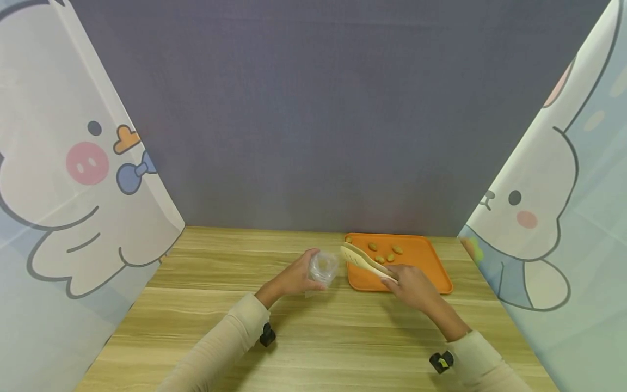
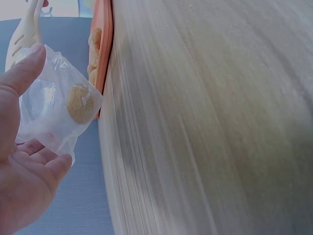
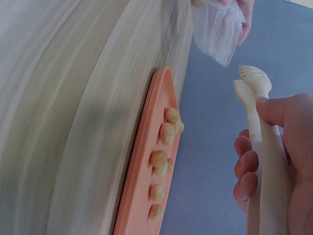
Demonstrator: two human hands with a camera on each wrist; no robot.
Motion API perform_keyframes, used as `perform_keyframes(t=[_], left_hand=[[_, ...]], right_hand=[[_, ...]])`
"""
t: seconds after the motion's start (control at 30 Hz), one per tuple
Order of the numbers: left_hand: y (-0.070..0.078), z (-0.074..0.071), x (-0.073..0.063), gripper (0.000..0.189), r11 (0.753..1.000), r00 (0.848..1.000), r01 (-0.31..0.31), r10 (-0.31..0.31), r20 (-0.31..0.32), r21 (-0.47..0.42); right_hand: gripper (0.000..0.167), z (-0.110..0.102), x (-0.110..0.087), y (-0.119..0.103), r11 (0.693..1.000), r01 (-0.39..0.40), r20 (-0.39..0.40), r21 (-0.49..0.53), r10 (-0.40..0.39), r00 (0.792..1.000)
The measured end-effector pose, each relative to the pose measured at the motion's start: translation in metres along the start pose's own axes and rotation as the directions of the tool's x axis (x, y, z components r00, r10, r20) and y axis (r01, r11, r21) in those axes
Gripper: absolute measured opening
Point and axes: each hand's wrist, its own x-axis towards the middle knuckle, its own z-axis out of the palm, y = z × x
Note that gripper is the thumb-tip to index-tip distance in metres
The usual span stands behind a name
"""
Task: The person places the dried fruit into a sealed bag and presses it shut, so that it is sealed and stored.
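Observation:
My left hand (image 1: 300, 274) holds a clear plastic bag (image 2: 46, 105) between thumb and fingers, above the table left of the tray. One golden-brown, roundish lump (image 2: 80, 104) lies in the bag. In my right hand (image 1: 413, 287) is a pair of cream-coloured tongs (image 3: 261, 127) with slotted heads, gripped by thumb and curled fingers. The tongs' heads stand close together, nothing visible between them, pointing toward the bag over the left part of an orange tray (image 1: 431, 272). Several similar golden-brown lumps (image 3: 157, 159) sit on that tray.
Everything is on a wood-grain table (image 1: 215, 321). A dark grey panel (image 1: 313, 120) rises along its back edge. Cartoon-printed sheets (image 1: 88, 228) flank the table on both sides. Each wrist carries a small black camera (image 1: 266, 335).

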Motion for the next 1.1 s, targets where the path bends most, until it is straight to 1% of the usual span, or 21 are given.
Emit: perform_keyframes(t=[0.33,0.5,0.63,0.93,1.1], left_hand=[[-0.001,0.0,0.0,0.107,1.0,1.0,-0.016,0.016,-0.009,0.011],[-0.001,0.0,0.0,0.108,1.0,1.0,-0.004,0.004,-0.008,0.011],[-0.001,-0.001,0.0,0.109,1.0,1.0,0.003,-0.003,-0.006,0.012],[0.0,-0.002,-0.002,0.107,1.0,1.0,0.008,-0.008,-0.008,0.024],[0.0,-0.003,-0.002,0.108,1.0,1.0,0.008,-0.008,-0.005,0.017]], right_hand=[[0.039,0.0,-0.01,0.02,1.0,-0.02,-0.036,-0.007,0.02,0.999],[0.04,-0.001,-0.016,0.029,0.999,-0.04,-0.045,-0.001,0.039,0.998],[0.039,-0.001,-0.021,0.038,0.999,-0.035,-0.055,-0.009,0.034,0.998],[0.037,0.005,-0.027,0.058,0.998,-0.056,-0.02,-0.027,0.055,0.998],[0.039,0.009,-0.03,0.067,0.996,-0.083,0.011,-0.026,0.083,0.996]])
